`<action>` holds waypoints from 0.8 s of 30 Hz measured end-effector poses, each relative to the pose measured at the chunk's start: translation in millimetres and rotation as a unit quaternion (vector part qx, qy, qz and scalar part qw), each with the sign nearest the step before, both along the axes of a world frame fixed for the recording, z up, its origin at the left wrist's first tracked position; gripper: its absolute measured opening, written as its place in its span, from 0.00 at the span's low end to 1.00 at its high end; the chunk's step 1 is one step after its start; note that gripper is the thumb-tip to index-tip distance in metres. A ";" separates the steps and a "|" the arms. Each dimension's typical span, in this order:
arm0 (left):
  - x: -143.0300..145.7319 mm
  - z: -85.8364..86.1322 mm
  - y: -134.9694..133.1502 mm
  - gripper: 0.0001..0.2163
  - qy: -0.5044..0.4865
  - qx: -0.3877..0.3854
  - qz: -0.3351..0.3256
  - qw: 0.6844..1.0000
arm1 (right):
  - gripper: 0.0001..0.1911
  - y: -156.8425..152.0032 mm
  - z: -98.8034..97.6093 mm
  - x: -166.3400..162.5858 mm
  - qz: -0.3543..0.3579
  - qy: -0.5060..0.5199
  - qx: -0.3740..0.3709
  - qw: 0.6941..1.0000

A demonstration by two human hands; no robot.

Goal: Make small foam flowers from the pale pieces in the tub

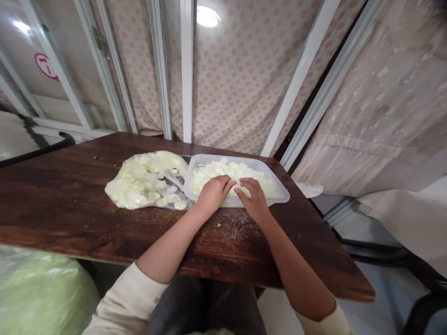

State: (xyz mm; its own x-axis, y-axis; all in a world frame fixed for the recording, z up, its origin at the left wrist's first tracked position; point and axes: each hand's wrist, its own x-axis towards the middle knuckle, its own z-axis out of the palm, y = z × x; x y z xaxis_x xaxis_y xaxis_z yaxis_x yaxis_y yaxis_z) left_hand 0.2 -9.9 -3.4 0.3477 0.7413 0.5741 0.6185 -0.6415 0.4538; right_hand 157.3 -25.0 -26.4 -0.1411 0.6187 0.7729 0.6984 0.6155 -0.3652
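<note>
The pale cream chunks (226, 173) lie heaped in a clear plastic tray (279, 195), moist-looking and irregular, on a dark wooden table (70, 204). More spill across a slack clear plastic bag (139, 184) just beside the tray. No writing on either is readable; a red circular mark (45, 65) on the window glass is unclear. Your left hand (213, 194) and right hand (252, 199) rest on the heap, fingers curved, tips nearly meeting. You cannot tell whether either hand pinches anything.
</note>
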 end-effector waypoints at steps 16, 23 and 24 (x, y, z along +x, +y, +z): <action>0.0 -2.4 5.0 0.08 -0.047 -0.007 -0.041 0.998 | 0.23 0.4 -0.6 0.6 -0.092 0.116 -0.057 0.987; -0.3 -4.2 5.2 0.06 -0.062 -0.013 -0.050 0.997 | 0.14 -5.0 2.6 -6.2 -0.056 -0.056 -0.045 0.996; -0.1 -4.3 5.4 0.06 -0.064 -0.014 -0.050 0.997 | 0.14 -5.0 3.3 -6.4 -0.051 -0.056 -0.058 0.995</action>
